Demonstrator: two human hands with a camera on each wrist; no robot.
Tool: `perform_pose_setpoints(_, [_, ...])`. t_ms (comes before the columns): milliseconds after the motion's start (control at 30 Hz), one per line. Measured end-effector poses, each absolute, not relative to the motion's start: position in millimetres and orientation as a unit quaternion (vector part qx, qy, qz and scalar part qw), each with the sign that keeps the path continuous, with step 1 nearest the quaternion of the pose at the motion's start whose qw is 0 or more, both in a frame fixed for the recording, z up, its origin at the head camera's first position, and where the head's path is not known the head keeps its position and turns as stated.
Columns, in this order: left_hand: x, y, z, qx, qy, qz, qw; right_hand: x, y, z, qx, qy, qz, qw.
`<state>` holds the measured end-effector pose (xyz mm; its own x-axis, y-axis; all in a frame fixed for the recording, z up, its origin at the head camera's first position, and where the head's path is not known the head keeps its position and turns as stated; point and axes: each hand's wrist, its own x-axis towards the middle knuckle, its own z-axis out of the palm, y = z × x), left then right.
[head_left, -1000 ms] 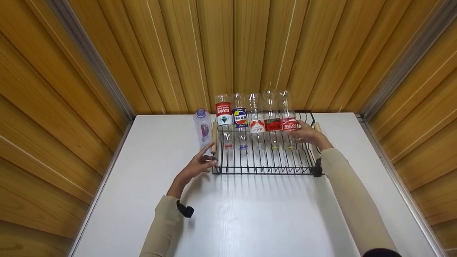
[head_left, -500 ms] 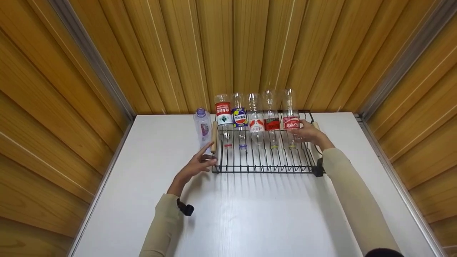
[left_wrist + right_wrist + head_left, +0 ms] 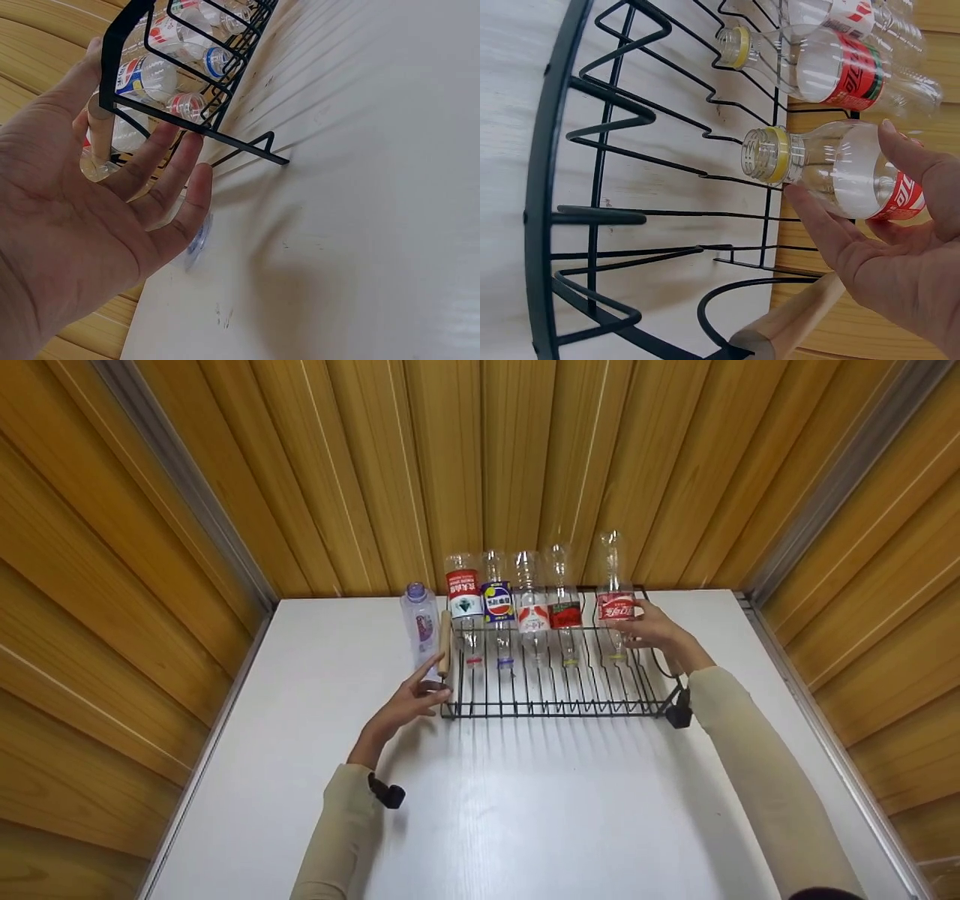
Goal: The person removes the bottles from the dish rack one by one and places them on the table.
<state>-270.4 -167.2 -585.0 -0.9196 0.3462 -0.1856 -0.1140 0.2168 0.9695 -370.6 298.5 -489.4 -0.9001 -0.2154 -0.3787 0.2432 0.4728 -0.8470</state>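
Observation:
A black wire rack point(image 3: 555, 709) with wooden handles holds several clear plastic bottles, necks toward the front. My right hand point(image 3: 656, 630) grips the red-labelled plastic bottle point(image 3: 616, 606) at the right end of the row. In the right wrist view, its yellow-ringed neck point(image 3: 769, 155) is uncapped, with the thumb on one side of the body and fingers on the other. My left hand point(image 3: 405, 709) rests against the rack's left end, fingers extended beside the wooden handle point(image 3: 445, 645). The left wrist view shows its fingertips point(image 3: 196, 176) at the black frame.
A pale purple bottle point(image 3: 420, 622) stands upright just left of the rack. Beside the held bottle is another red-labelled bottle point(image 3: 565, 615). Wood-panelled walls point(image 3: 420, 472) enclose the white table point(image 3: 525, 810) at the back and sides.
My right hand has shifted the red-labelled bottle to the right, widening the gap from its neighbour. My left hand stays at the rack's left end.

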Motion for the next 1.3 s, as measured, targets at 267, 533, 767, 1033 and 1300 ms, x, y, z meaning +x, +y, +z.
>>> perform_pose_setpoints(267, [-272,-167,-586,0.073,0.759,0.619,0.187,-347,293,-464,-0.026,0.825,-0.521,0.219])
perform_pose_setpoints(533, [-275,-166,-587,0.086,0.753,0.626,0.183,-345,307,-474,-0.045,0.841,-0.502,0.198])
perform_pose_setpoints(767, [-273,-169,-588,0.086,0.747,0.634,0.181,-328,305,-470,-0.077,0.856,-0.479,0.180])
perform_pose_setpoints(1033, [-270,-170,-588,0.081,0.747,0.634,0.183,-312,294,-465,-0.118,0.865,-0.454,0.178])
perform_pose_setpoints(1300, [-273,-169,-588,0.082,0.753,0.627,0.182,-307,282,-462,-0.162,0.863,-0.451,0.162])
